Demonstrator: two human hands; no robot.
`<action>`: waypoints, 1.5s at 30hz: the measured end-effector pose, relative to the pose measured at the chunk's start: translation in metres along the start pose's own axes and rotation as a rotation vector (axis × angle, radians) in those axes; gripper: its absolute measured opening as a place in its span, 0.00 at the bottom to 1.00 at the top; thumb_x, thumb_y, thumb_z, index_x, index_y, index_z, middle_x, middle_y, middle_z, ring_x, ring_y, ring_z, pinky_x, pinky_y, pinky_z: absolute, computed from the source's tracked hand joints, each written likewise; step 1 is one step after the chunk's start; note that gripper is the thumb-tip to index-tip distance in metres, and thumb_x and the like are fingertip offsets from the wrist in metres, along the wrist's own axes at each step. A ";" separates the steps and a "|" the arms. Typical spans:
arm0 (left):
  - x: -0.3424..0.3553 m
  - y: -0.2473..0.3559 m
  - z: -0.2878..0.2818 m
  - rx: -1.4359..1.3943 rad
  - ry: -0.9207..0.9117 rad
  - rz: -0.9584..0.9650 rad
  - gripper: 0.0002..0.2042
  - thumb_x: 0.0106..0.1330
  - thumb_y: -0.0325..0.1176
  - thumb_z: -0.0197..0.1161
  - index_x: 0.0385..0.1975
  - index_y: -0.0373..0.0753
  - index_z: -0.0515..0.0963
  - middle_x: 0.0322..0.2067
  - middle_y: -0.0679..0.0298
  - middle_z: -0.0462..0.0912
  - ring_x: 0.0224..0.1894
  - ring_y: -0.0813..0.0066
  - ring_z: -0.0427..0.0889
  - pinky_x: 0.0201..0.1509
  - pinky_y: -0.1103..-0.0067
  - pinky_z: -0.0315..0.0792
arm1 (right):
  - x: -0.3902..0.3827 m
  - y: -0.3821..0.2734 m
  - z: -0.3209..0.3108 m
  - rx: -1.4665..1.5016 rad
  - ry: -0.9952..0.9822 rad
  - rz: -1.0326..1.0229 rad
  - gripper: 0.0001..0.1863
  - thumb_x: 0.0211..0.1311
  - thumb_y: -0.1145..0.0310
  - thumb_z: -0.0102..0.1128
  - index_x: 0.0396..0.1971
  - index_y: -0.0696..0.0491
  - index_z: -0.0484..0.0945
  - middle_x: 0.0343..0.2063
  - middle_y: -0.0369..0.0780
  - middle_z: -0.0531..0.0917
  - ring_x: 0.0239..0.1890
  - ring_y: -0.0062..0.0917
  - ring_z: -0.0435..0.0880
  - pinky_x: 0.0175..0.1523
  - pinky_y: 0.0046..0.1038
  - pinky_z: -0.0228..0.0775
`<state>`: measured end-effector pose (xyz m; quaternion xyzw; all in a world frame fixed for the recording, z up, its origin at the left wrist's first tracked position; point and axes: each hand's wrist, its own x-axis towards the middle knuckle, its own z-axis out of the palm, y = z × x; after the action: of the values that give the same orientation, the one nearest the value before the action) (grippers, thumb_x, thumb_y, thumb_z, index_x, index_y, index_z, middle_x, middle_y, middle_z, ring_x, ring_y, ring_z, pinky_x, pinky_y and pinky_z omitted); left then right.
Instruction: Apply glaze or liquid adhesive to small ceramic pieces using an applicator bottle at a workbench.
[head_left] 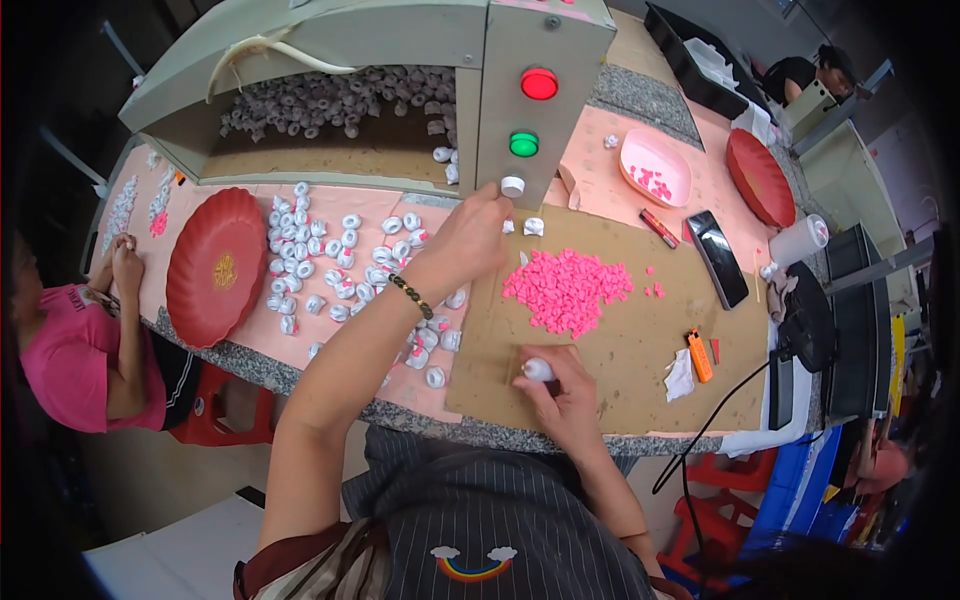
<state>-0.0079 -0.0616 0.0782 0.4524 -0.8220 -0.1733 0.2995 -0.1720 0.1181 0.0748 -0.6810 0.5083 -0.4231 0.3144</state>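
My left hand reaches across to the machine's front post, its fingers closed together. A small white cylinder is right at the fingertips; I cannot tell whether it is a knob on the post or a loose piece. My right hand curls around a small white bottle near the table's front edge, the bottle's rounded end facing up. A pile of small pink pieces lies on the brown board between my hands. Many white round pieces with pink spots spread under and beside my left forearm.
The grey machine has a red light and a green light, with more round pieces inside. Around are a red fluted tray, a pink bowl, a phone and an orange lighter. Another person sits at left.
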 end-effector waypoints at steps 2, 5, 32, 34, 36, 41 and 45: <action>-0.003 0.011 -0.011 0.040 -0.081 0.013 0.10 0.49 0.20 0.58 0.32 0.31 0.77 0.33 0.51 0.75 0.34 0.51 0.77 0.40 0.69 0.73 | 0.005 0.001 -0.002 0.015 0.016 0.078 0.14 0.53 0.78 0.60 0.42 0.60 0.74 0.34 0.40 0.78 0.35 0.24 0.74 0.42 0.22 0.66; -0.019 0.041 -0.028 -0.168 -0.023 0.001 0.10 0.49 0.18 0.59 0.32 0.30 0.76 0.32 0.54 0.76 0.32 0.62 0.79 0.37 0.74 0.73 | 0.004 0.008 -0.009 0.024 0.147 0.166 0.14 0.57 0.77 0.56 0.45 0.60 0.72 0.35 0.39 0.78 0.35 0.22 0.74 0.43 0.21 0.66; -0.154 0.088 0.028 -1.420 0.050 -0.538 0.12 0.57 0.16 0.61 0.41 0.30 0.75 0.36 0.59 0.80 0.36 0.79 0.81 0.41 0.84 0.77 | -0.038 -0.018 -0.034 -0.134 0.318 -0.211 0.16 0.38 0.72 0.71 0.30 0.60 0.79 0.16 0.38 0.75 0.23 0.28 0.65 0.33 0.28 0.56; -0.155 0.088 0.028 -1.431 0.051 -0.538 0.12 0.57 0.16 0.61 0.41 0.30 0.75 0.36 0.59 0.80 0.36 0.79 0.81 0.41 0.84 0.77 | -0.037 -0.018 -0.033 -0.138 0.314 -0.223 0.16 0.38 0.72 0.71 0.30 0.60 0.79 0.16 0.38 0.75 0.23 0.28 0.65 0.33 0.28 0.56; -0.154 0.088 0.027 -1.420 0.046 -0.529 0.12 0.57 0.15 0.61 0.41 0.30 0.75 0.35 0.60 0.80 0.36 0.80 0.80 0.41 0.84 0.77 | -0.038 -0.018 -0.034 -0.128 0.307 -0.210 0.16 0.39 0.72 0.71 0.30 0.60 0.79 0.16 0.38 0.74 0.23 0.28 0.65 0.33 0.28 0.55; -0.154 0.090 0.028 -1.421 0.048 -0.534 0.12 0.57 0.16 0.61 0.41 0.30 0.75 0.35 0.61 0.80 0.36 0.80 0.80 0.41 0.85 0.77 | -0.040 -0.018 -0.036 -0.121 0.296 -0.190 0.16 0.39 0.72 0.71 0.30 0.60 0.79 0.16 0.38 0.73 0.23 0.28 0.64 0.33 0.28 0.55; -0.154 0.091 0.028 -1.404 0.057 -0.522 0.11 0.58 0.16 0.60 0.41 0.30 0.75 0.36 0.61 0.80 0.38 0.80 0.80 0.43 0.85 0.76 | -0.040 -0.017 -0.035 -0.122 0.304 -0.198 0.16 0.39 0.72 0.71 0.30 0.60 0.79 0.16 0.38 0.72 0.23 0.28 0.64 0.33 0.28 0.55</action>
<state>-0.0205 0.1176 0.0557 0.3397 -0.3762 -0.7107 0.4879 -0.2011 0.1615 0.0948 -0.6738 0.5053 -0.5182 0.1490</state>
